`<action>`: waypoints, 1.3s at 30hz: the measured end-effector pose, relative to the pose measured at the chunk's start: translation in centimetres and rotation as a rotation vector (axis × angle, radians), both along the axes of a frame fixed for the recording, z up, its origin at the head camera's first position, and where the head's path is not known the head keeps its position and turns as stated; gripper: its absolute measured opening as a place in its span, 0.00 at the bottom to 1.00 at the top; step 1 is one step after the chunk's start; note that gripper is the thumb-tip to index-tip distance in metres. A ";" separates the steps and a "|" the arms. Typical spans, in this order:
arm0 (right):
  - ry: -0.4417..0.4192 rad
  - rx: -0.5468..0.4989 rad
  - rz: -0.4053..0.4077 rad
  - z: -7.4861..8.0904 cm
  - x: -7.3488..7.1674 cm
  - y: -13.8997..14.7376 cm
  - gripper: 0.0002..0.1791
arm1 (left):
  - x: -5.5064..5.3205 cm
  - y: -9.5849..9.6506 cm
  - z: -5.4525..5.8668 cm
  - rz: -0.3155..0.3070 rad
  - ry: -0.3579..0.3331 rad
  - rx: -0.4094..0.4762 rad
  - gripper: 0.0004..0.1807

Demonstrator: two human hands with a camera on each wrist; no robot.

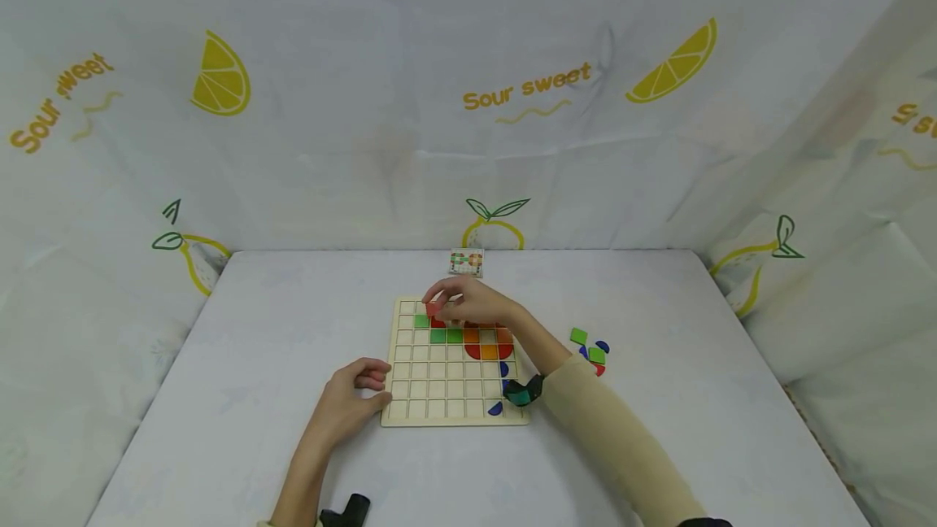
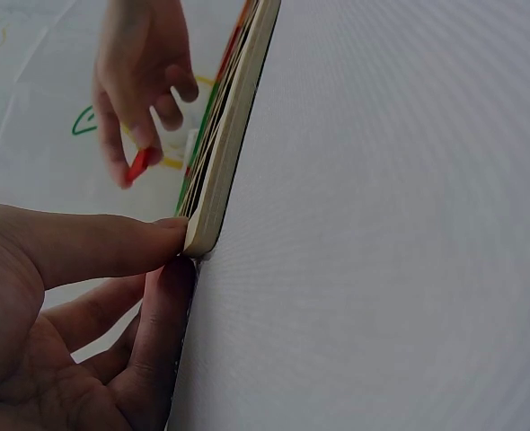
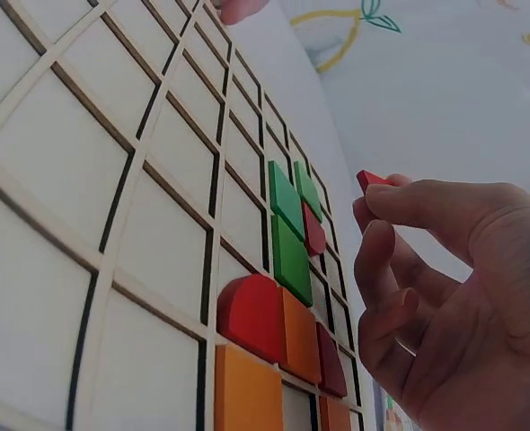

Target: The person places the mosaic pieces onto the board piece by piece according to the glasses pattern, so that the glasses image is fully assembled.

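My right hand pinches a small red block between thumb and fingertips, above the far left part of a pale wooden grid board. The right wrist view shows the block raised off the grid. Green squares, orange squares and red rounded pieces sit in the board's cells. At the board's left edge rests my left hand, its thumb and fingertips spaced apart along the side. In the left wrist view, the thumb tip touches the board's corner.
Loose green, blue and red pieces lie right of the board. A small picture card stands behind it. A blue half-round piece lies at the board's near right. A dark green-black band hangs by the right sleeve.
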State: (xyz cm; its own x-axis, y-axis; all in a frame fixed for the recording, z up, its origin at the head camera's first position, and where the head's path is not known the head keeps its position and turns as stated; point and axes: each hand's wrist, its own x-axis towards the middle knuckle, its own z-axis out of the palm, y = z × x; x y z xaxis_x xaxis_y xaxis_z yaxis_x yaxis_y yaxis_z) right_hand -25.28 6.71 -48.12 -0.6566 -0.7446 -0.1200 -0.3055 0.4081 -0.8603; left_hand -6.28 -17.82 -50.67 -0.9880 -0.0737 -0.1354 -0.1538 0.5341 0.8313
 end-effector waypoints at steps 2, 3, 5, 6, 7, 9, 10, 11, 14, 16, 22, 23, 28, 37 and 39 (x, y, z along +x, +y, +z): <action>0.001 -0.002 0.024 0.0 0.1 -0.6 0.16 | 0.0 0.0 0.0 -0.001 0.000 -0.001 0.21; 0.010 -0.003 0.036 0.1 0.1 -0.9 0.16 | 0.0 0.0 0.0 0.000 -0.002 -0.002 0.21; 0.027 -0.003 0.058 0.0 0.1 -1.5 0.14 | 0.0 0.0 -0.1 0.001 -0.005 -0.001 0.21; 0.036 0.000 0.064 -0.1 0.1 -1.8 0.13 | 0.0 0.0 -0.1 0.000 -0.004 0.000 0.21; 0.041 0.003 0.067 -0.1 0.1 -2.1 0.13 | 0.0 -0.1 -0.1 0.000 -0.005 0.001 0.21; 0.055 0.011 0.068 -0.2 0.1 -2.7 0.12 | 0.0 -0.1 -0.1 -0.001 -0.005 0.005 0.21; 0.061 0.015 0.065 -0.3 0.2 -3.0 0.11 | 0.0 -0.1 -0.1 -0.002 -0.004 0.007 0.21; 0.068 0.017 0.059 -0.4 0.2 -3.2 0.11 | 0.0 -0.1 -0.1 -0.003 -0.002 0.009 0.21; 0.095 0.008 0.047 -0.5 0.4 -3.9 0.10 | -0.1 0.0 -0.2 -0.002 -0.002 0.010 0.22; 0.131 0.006 0.037 -0.6 0.4 -4.3 0.08 | -0.1 0.0 -0.2 0.001 -0.004 0.010 0.21; 0.215 0.034 0.011 -0.7 0.6 -5.0 0.07 | -0.1 -0.1 -0.2 0.001 -0.010 0.020 0.21; 0.222 0.041 0.008 -0.7 0.7 -5.1 0.07 | -0.1 -0.1 -0.2 0.001 -0.012 0.021 0.21; 0.265 0.065 -0.012 -0.7 1.0 -5.5 0.06 | -0.1 -0.3 -0.2 0.000 -0.013 0.025 0.21; 0.327 0.152 -0.047 -1.0 1.3 -6.0 0.07 | -0.1 -0.2 -0.1 0.001 -0.015 0.034 0.21; 0.327 0.157 -0.046 -1.0 1.3 -5.9 0.07 | 0.0 -0.1 -0.2 0.001 -0.015 0.034 0.21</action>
